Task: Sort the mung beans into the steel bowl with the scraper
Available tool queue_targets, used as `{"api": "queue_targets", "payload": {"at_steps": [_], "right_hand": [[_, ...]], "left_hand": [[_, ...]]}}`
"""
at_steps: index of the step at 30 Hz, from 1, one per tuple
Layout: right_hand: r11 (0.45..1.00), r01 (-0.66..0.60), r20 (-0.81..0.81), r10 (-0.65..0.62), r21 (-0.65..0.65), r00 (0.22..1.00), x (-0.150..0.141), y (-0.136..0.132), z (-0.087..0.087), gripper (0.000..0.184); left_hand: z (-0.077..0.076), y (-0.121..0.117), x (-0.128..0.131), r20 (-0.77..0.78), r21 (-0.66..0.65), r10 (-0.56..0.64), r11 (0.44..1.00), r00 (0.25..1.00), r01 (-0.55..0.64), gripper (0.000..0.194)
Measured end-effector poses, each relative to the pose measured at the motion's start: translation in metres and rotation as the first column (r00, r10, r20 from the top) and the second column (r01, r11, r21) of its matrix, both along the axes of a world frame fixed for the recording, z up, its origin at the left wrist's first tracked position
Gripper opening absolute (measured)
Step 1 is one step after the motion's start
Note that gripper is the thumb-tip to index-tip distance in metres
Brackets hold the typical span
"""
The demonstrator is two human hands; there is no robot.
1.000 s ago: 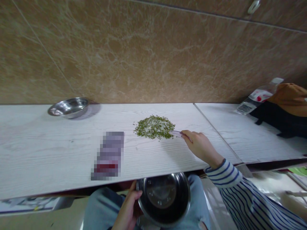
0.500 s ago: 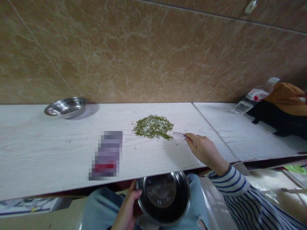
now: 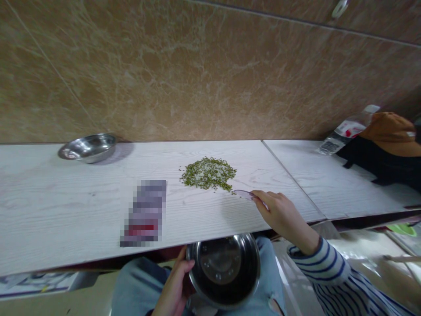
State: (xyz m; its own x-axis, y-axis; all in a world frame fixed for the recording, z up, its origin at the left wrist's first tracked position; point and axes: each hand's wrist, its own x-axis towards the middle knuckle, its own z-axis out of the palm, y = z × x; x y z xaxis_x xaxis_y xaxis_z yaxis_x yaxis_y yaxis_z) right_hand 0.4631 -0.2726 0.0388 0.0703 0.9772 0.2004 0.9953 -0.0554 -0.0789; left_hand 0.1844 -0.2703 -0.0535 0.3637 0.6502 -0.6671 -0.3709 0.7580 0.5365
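Pot (image 3: 224,272) gripped by left fingers (image 3: 188,265) shows its shiny inside.

1. One camera, worn on the person's head, looks forward and down over the counter (image 3: 75,219).
2. It faces the tiled wall (image 3: 197,70), which fills the upper part.
3. It sits near enough to show left hand (image 3: 177,278), right hand (image 3: 278,213) and, below, the knees (image 3: 140,278).

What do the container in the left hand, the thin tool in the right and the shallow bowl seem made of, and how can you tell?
Container: probably polished metal; its rim gleams.
Thin tool: perhaps smooth, clear plastic; it looks translucent, faintly purple.
Shallow bowl: likely polished stainless steel; silvery, mirror-like highlights.
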Motion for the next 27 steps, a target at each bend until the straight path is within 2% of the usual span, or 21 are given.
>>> {"api": "queue_targets", "payload": {"at_steps": [9,20,27], "right_hand": [[0.999,0.011,0.003,-0.011,0.049,1.0,0.0019,0.0018,-0.0016,0.029],[1.0,-0.016,-0.004,0.016,0.017,1.0,-0.0054,0.0026,0.0004,0.029],[1.0,0.0,0.016,-0.001,0.014,1.0,-0.007,0.0081,0.0009,0.028]], "left_hand": [[0.0023,0.0008,-0.0007,0.023,-0.013,0.005,1.0,1.0,-0.005,0.063],[0.0044,-0.0001,-0.001,0.045,-0.025,0.003,1.0,0.999,-0.002,0.062],[0.0006,0.0011,-0.0016,0.042,-0.039,0.018,0.999,0.999,-0.016,0.063]]}}
